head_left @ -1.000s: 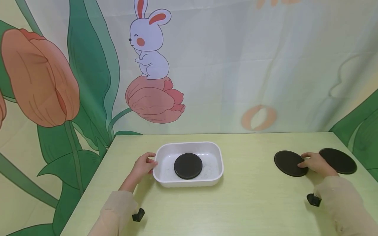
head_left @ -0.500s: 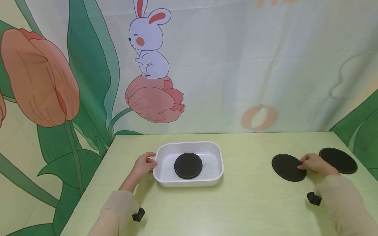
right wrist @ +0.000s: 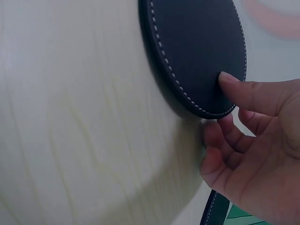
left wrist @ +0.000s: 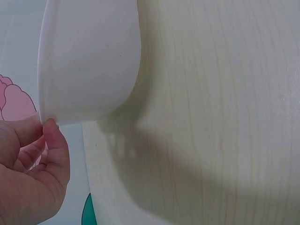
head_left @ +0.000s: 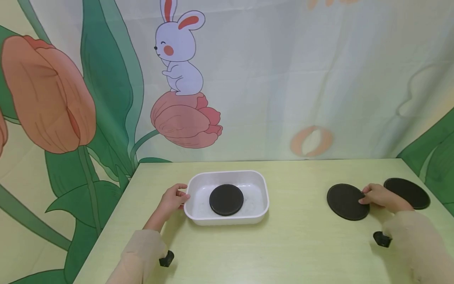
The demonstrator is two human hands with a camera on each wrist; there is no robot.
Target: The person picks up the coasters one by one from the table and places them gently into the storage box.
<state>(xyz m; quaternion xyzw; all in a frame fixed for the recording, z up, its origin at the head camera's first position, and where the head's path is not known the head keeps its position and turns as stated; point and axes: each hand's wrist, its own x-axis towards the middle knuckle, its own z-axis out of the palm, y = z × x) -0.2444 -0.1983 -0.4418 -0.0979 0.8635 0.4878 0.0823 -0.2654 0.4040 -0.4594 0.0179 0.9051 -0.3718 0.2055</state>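
My left hand pinches the left rim of a white rectangular tray with rounded corners. In the left wrist view, thumb and finger meet at the edge of that tray. One black round coaster lies flat inside it. Over at the right, my right hand holds a second black coaster by its right edge, thumb on top and fingers beneath. White stitching runs around this coaster in the right wrist view. Whether it is fully off the table is hard to tell.
A third black coaster lies near the table's right edge, just behind the right hand. The pale wood-grain table ends at a printed curtain behind. Black wrist straps show below both sleeves.
The coaster in my right hand has come slightly nearer to me, and the right hand has drifted a little to the right. My left hand and the tray have stayed put.
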